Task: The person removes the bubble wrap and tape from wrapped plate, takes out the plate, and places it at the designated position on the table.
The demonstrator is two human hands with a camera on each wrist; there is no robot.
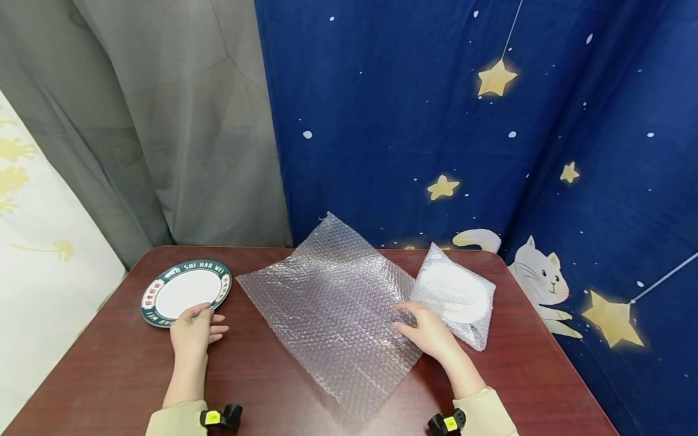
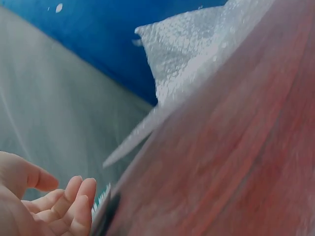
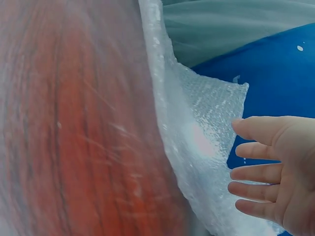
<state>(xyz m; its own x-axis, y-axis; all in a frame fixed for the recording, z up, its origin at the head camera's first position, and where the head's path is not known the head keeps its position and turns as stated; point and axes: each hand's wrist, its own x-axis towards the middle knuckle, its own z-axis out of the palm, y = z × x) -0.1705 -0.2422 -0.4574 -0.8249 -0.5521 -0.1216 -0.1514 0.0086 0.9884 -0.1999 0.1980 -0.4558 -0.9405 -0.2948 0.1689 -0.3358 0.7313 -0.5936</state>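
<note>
A round white plate [image 1: 188, 293] with a dark green lettered rim lies at the left of the table. My left hand [image 1: 193, 332] is at its near edge, the fingers loosely bent and overlapping the rim in the head view; I cannot tell whether they touch it. In the left wrist view the thumb stands apart from the fingers [image 2: 74, 201]. A large sheet of clear bubble wrap [image 1: 332, 309] is spread cornerwise across the middle. Over its right edge is my right hand [image 1: 428, 330], fingers spread and holding nothing, also seen in the right wrist view.
At the right lies a flat bubble-wrapped package [image 1: 454, 295] with a white round shape inside, close to the sheet's right corner. The reddish-brown table [image 1: 262, 393] backs onto grey and blue curtains [image 1: 382, 121].
</note>
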